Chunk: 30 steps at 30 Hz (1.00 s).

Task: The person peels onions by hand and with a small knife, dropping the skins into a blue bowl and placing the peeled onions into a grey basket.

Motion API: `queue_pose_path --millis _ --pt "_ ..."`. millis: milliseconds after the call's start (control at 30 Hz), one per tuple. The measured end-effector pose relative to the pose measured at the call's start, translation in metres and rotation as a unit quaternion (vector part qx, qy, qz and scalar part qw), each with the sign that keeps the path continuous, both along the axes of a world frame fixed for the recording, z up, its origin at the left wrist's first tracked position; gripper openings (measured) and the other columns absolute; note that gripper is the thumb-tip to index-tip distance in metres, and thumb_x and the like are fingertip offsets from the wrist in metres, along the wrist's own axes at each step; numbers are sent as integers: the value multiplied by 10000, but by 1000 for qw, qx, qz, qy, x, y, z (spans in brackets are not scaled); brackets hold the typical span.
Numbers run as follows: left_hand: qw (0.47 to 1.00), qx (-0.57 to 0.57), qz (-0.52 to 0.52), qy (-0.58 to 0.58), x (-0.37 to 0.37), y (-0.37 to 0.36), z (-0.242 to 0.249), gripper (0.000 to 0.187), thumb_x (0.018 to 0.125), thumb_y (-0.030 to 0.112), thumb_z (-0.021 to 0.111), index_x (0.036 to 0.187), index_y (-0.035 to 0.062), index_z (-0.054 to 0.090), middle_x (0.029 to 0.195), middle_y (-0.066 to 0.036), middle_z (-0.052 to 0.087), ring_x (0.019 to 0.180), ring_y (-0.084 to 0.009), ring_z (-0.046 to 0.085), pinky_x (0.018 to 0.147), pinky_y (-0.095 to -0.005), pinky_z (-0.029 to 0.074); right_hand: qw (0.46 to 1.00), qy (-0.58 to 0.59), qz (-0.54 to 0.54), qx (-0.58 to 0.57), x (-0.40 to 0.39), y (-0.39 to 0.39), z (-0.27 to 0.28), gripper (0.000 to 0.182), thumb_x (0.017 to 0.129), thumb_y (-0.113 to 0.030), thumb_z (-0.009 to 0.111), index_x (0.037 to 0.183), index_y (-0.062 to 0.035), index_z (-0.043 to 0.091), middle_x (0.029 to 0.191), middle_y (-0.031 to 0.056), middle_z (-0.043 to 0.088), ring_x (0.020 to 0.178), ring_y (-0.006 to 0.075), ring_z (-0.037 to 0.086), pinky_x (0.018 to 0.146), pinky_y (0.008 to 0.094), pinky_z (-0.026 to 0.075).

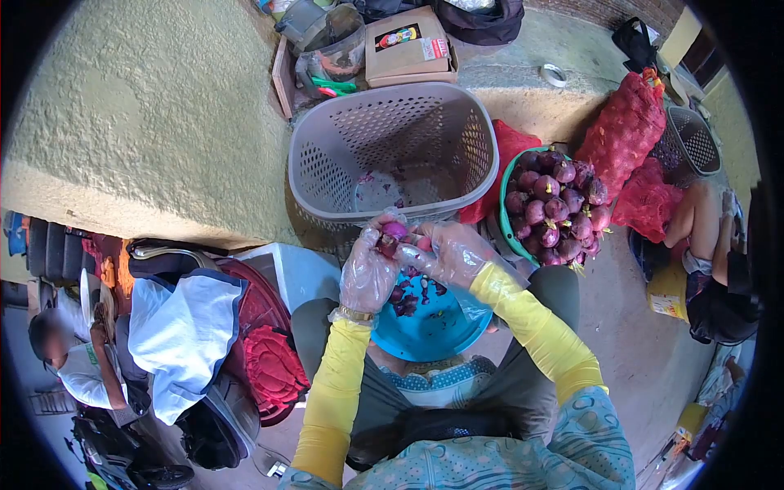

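Observation:
A red onion (395, 229), partly peeled and glossy purple, is gripped in the fingers of my left hand (365, 273), which wears a clear plastic glove. My right hand (454, 255), gloved the same way, meets it with bent, pinched fingers close to the onion; what sits between them is hidden. Below both hands, a blue basin (425, 335) between my legs holds scraps of dark onion skin (404, 302). Just beyond the hands stands a grey perforated basket (314, 175) with bits of skin inside. To the right, a green-rimmed basket (505, 220) is heaped with red onions (555, 204).
A full red mesh sack (625, 118) leans behind the onion heap. Beyond the grey basket are a cardboard box (408, 53) and a tape roll (553, 75) on a ledge. A white box (290, 282) stands at left. Other people sit at both sides.

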<state>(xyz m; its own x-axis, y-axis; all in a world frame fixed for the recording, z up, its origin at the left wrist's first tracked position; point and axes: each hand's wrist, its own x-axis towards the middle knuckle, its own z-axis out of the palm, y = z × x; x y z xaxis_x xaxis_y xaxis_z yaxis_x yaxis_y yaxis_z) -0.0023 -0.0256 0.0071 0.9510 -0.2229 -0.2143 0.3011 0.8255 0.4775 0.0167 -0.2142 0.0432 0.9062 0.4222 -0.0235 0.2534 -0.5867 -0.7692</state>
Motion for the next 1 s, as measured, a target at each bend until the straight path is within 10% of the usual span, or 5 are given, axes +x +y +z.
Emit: queue_pose_path --millis 567,867,1000 --pt "1000 3 -11 -11 1 1 -6 357 1042 222 453 1274 -37 531 1220 -180 602 1208 -351 577 1032 -483 494 994 -56 75 -61 5 -3 -24 483 925 -531 607 1040 -65 665 712 220 642 686 429 637 613 490 502" --pt "1000 4 -20 10 -1 2 -1 355 1035 236 497 1312 18 542 1161 -129 640 1047 -253 637 779 -313 558 993 -109 2 -34 3 -4 -8 597 812 -613 703 1006 -49 693 775 138 702 720 359 691 653 443 551" --pt "999 13 -29 -4 1 5 -14 367 1046 238 487 1337 15 506 1125 -109 630 1087 -233 612 885 -378 555 994 -93 -1 -50 3 -1 -10 600 810 -612 705 982 -37 687 800 146 713 737 364 697 665 454 553"
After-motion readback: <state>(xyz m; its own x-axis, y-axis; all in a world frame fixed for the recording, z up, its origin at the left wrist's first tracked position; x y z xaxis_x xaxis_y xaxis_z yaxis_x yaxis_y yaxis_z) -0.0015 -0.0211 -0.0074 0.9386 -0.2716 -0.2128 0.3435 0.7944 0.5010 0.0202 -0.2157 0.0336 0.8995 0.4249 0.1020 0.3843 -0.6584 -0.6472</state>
